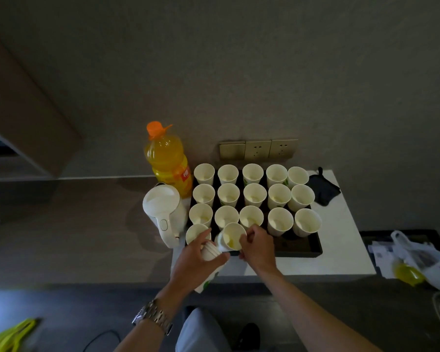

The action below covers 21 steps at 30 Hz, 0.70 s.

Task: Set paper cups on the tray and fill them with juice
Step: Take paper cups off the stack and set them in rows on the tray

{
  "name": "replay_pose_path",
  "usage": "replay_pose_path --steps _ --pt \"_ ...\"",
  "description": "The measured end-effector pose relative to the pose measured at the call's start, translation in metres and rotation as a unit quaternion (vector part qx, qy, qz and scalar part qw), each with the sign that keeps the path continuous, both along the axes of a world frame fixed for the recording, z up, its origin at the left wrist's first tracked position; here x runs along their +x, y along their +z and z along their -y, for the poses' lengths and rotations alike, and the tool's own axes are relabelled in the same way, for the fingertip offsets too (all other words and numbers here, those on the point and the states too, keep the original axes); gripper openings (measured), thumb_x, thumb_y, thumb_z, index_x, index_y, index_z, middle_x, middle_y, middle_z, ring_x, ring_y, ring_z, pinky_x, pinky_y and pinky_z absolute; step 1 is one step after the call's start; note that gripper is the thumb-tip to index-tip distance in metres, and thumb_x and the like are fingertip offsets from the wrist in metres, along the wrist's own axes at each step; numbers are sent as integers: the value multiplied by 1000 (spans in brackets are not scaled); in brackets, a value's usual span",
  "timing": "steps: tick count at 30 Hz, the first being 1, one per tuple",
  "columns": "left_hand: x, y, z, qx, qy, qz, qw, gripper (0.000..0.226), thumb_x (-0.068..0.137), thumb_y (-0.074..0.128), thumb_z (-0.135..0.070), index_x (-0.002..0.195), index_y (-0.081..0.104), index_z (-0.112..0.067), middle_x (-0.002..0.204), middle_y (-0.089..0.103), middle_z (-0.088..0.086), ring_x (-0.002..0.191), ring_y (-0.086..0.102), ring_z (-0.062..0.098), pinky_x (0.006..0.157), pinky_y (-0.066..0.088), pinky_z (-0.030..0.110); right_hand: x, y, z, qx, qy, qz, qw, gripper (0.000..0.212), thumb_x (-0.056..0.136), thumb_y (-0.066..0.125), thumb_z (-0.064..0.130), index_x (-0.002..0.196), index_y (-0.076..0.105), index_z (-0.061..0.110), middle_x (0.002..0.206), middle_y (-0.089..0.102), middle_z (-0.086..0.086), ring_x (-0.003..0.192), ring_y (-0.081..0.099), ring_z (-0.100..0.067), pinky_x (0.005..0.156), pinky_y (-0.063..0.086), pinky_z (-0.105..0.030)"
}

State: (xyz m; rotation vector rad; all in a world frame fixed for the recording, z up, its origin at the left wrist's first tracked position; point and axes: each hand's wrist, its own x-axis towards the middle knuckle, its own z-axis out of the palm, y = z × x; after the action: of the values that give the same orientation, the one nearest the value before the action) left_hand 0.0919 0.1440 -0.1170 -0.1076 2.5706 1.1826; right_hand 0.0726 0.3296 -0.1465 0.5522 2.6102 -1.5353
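Both hands are busy, the left hand (201, 260) wrapped around a stack of cups (210, 269) and the right hand (258, 246) pinching the top cup (231, 238) above the tray (313, 246), so a hard pull could topple standing cups (254, 195) beside the closed juice bottle (168, 161).

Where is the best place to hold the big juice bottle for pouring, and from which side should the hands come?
Grip the juice bottle around its body just above the label, coming from the left, where the counter looks free. It stands upright, with the tray of cups at its right and the white kettle in front. Its orange cap is on.
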Motion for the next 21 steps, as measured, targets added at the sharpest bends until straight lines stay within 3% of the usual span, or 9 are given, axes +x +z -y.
replay_pose_path --steps 4,8,12,17,21 --pt "-6 5 -9 -9 -14 8 1000 83 80 74 -62 149 40 -34 120 61 -16 105 58 3 86 45 21 -7 -5 5 29 11 -20 999 20 96 62 13 79 53 16 68 66 -4 51 66 -13 46 57 -31" --pt "-11 11 -13 -20 -22 28 999 79 86 70 -59 152 38 -31 132 62 -7 106 54 4 84 41 19 -10 -11 4 56 11 -26 998 21 95 66 16 79 52 19 69 65 1 58 68 -13 51 60 -38" --pt "-15 10 -14 -13 -27 50 998 73 87 71 -56 150 42 -33 122 62 -11 103 57 4 81 45 19 -12 -15 6 59 6 -15 998 22 95 66 15 79 51 20 70 64 0 59 68 -14 51 60 -39" --pt "-21 11 -16 -18 -22 76 997 48 89 70 -53 130 52 -38 99 58 -21 91 59 -2 85 52 25 -16 -15 12 87 8 0 996 28 92 67 11 74 47 21 71 63 -1 63 67 -17 56 60 -39" --pt "-21 10 -17 -28 0 89 996 68 86 67 -63 144 48 -33 119 64 -7 104 63 12 95 55 38 -15 -14 14 92 12 11 996 33 92 66 10 72 44 23 72 61 -1 66 66 -18 57 60 -38"
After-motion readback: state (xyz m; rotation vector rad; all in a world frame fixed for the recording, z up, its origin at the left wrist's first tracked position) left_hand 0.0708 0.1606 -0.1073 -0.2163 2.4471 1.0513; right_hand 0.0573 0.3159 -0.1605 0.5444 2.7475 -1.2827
